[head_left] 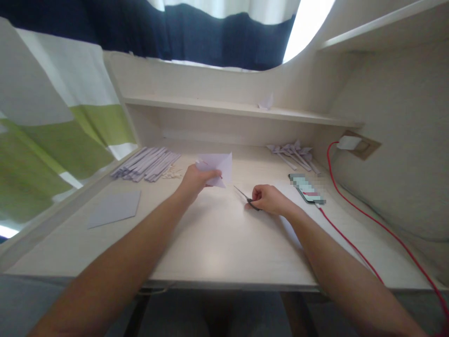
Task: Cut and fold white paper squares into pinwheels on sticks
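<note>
The folded white paper (225,167) was up above the desk (217,255), pinched between the thumb and fingers of the left hand (193,181), jutting past the fingertips. Just right of that grip, the right hand (269,198) was closed around the handles of the scissors (253,204), their tip pointing toward the paper but apart from it. Left of the left grip lay paper sticks (149,163), small pale bits (171,173) and, nearer the body, a flat sheet (115,208). Right of the right grip lay a phone (306,188); beyond it, stemmed paper shapes (293,152).
</note>
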`<state>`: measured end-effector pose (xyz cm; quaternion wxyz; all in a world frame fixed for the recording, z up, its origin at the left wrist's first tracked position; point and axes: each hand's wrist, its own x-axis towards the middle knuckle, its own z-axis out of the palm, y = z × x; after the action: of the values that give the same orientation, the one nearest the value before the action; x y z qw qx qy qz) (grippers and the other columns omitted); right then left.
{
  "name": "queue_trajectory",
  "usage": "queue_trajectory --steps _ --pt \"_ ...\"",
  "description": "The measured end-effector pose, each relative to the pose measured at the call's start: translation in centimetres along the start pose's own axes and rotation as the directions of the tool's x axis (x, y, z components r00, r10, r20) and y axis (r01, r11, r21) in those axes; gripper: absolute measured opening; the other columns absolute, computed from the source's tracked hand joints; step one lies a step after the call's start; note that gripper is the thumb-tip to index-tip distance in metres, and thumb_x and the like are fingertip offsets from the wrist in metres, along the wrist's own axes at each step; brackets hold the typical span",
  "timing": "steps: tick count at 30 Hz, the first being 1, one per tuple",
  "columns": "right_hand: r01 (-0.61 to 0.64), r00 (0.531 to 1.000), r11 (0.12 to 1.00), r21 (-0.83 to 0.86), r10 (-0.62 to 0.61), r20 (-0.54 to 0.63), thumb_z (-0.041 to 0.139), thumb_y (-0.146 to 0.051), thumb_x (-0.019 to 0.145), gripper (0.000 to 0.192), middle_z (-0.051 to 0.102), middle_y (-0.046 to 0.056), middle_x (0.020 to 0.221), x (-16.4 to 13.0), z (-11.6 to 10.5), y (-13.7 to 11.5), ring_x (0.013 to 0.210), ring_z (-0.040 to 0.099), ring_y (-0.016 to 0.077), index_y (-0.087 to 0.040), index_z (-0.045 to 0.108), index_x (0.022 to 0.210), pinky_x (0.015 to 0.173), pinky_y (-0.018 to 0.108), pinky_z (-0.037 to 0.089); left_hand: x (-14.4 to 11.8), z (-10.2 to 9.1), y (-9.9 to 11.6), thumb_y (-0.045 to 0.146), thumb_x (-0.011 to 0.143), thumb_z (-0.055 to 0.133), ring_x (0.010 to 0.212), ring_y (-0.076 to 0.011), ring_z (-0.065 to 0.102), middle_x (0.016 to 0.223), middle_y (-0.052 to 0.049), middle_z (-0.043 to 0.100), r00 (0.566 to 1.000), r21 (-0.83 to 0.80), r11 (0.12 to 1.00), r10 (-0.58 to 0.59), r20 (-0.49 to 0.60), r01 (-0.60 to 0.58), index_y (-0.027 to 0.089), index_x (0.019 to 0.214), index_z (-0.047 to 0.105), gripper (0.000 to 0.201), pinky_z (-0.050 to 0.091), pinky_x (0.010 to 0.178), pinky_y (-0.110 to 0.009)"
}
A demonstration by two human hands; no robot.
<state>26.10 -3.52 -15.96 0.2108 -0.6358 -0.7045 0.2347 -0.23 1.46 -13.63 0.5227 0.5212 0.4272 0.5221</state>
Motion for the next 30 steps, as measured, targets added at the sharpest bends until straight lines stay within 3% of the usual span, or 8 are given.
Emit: queue_trajectory --steps 6,10,13,16,20,23,26,30 --pt "0.034 0.999 0.996 0.078 -0.036 0.026 0.087 -0.029 0.064 0.019 0.067 0.001 0.056 -0.4 0.1 -0.1 0.055 0.055 0.0156 -0.02 0.071 0.061 0.054 0.028 0.034 -0.6 0.9 -0.9 0.029 0.054 0.087 0.058 -0.0188 0.064 0.066 -0.005 0.074 0.986 0.182 0.983 -0.047 0.159 0.017 0.015 0.071 0.078 0.024 0.05 0.056 -0.029" --pt "0.078 0.995 0.969 0.235 -0.059 -0.085 0.079 -0.032 0.075 0.017 0.07 0.003 0.063 0.0 -0.6 0.0 0.057 0.057 0.0144 -0.018 0.073 0.068 0.055 0.027 0.038 -1.0 1.2 -1.4 0.027 0.057 0.085 0.059 -0.0192 0.065 0.069 -0.005 0.076 0.962 0.295 0.955 -0.092 0.258 0.012 0.016 0.073 0.081 0.019 0.049 0.057 -0.029" --pt "0.123 0.985 0.912 0.392 -0.064 -0.16 0.063 -0.046 0.09 0.032 0.072 0.005 0.074 0.2 -0.6 -0.5 0.057 0.06 0.013 -0.017 0.073 0.083 0.054 0.025 0.044 -1.2 1.3 -1.5 0.026 0.057 0.086 0.059 -0.0199 0.066 0.069 -0.005 0.077 0.93 0.358 0.934 -0.142 0.338 0.012 0.016 0.074 0.082 0.019 0.048 0.059 -0.029" --pt "0.157 0.986 0.843 0.514 -0.107 -0.125 0.059 -0.057 0.092 0.043 0.073 0.005 0.077 -0.1 -0.1 -1.3 0.058 0.064 0.0133 -0.016 0.073 0.087 0.054 0.025 0.049 -1.4 1.2 -1.5 0.026 0.058 0.086 0.06 -0.0197 0.066 0.07 -0.005 0.077 0.904 0.391 0.92 -0.178 0.389 0.013 0.016 0.074 0.083 0.019 0.047 0.058 -0.028" --pt "0.171 0.984 0.794 0.584 -0.171 -0.056 0.079 -0.053 0.078 0.037 0.07 0.002 0.068 -0.8 0.6 -2.2 0.055 0.063 0.0139 -0.016 0.074 0.08 0.053 0.026 0.05 -1.5 1.1 -1.3 0.026 0.06 0.086 0.059 -0.0189 0.065 0.07 -0.004 0.077 0.885 0.399 0.917 -0.192 0.425 0.008 0.016 0.077 0.084 0.02 0.046 0.056 -0.027" --pt "0.18 0.982 0.771 0.611 -0.18 -0.062 0.083 -0.046 0.075 0.03 0.069 0.001 0.066 -1.1 0.8 -2.4 0.054 0.063 0.0133 -0.017 0.074 0.074 0.053 0.025 0.05 -1.5 1.0 -1.3 0.025 0.057 0.089 0.057 -0.0193 0.065 0.069 -0.005 0.076 0.878 0.394 0.919 -0.197 0.436 0.01 0.015 0.073 0.083 0.02 0.044 0.054 -0.026" --pt "0.188 0.982 0.747 0.638 -0.157 -0.105 0.085 -0.043 0.074 0.029 0.069 0.001 0.066 -0.9 0.8 -2.3 0.053 0.062 0.0128 -0.017 0.074 0.074 0.052 0.025 0.049 -1.2 0.8 -1.4 0.027 0.056 0.092 0.061 -0.0199 0.067 0.073 -0.007 0.077 0.897 0.335 0.942 -0.162 0.412 0.017 0.014 0.075 0.082 0.025 0.047 0.057 -0.027" --pt "0.189 0.978 0.693 0.696 -0.072 -0.195 0.087 -0.048 0.072 0.034 0.07 0.001 0.067 -0.6 0.7 -2.3 0.054 0.064 0.0138 -0.017 0.072 0.076 0.051 0.025 0.049 -0.6 0.6 -1.6 0.036 0.059 0.093 0.072 -0.0205 0.07 0.084 -0.007 0.077 0.936 0.169 0.985 -0.084 0.342 0.027 0.014 0.092 0.08 0.041 0.054 0.065 -0.029"
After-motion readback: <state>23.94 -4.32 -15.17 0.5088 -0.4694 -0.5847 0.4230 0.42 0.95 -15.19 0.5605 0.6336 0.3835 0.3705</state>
